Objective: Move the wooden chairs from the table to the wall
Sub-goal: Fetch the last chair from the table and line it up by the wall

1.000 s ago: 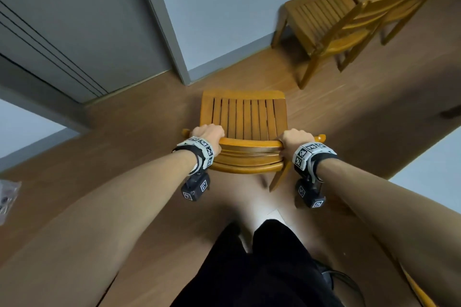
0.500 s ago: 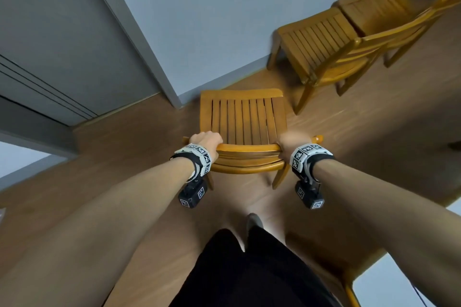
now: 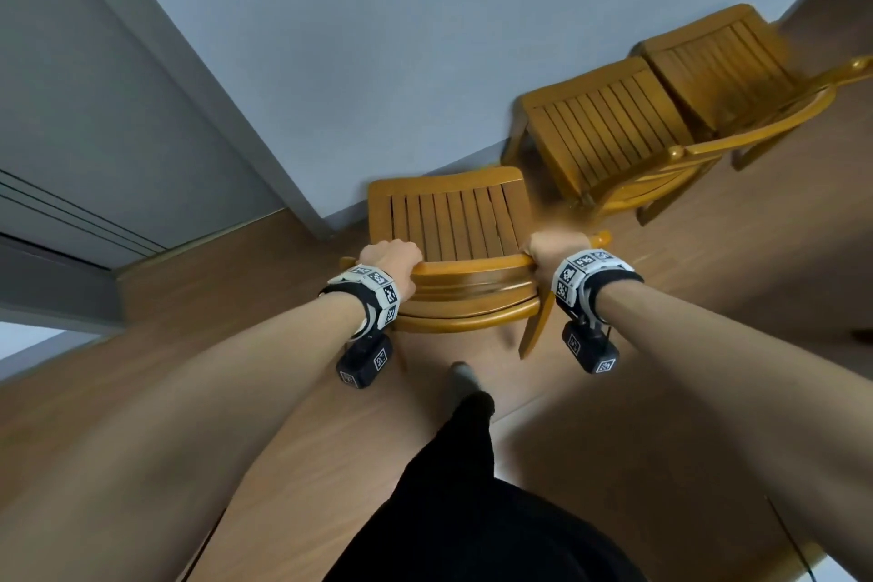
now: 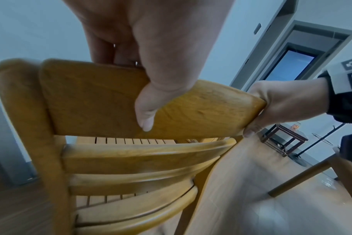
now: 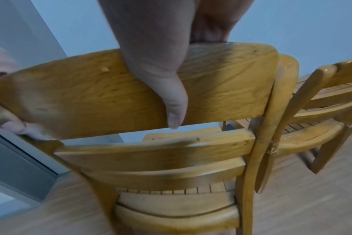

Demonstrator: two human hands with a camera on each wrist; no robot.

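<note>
Item: wooden chair [image 3: 449, 222], one of three in view, carried at the wall [image 3: 378, 38].

Risks, left to right. We judge the door frame [image 3: 198, 99] the first hazard: a drift leftward could knock the seat corner against it. We judge the skirting next: pushed further forward, the seat's front edge, already very near the wall, could strike it. On the right, the rear post sits just beside the back of the neighbouring chair [image 3: 609, 132]; a sideways swing could clash wood on wood or pinch the right fingers. Whether the legs are on the floor [image 3: 708, 298] we cannot tell, so a hard drop is possible.

Hold. Our left hand [image 3: 389, 258] wraps the left end of the top rail, thumb on the rear face, fingers curled over the front. Our right hand [image 3: 552, 250] grips the right end likewise.

Description. Honey-coloured varnished wood; slatted seat; curved top rail with narrower curved rails below; small dents and scuffs on the rail and right post. A further chair [image 3: 723, 61] stands beyond the neighbour, also at the wall.
</note>
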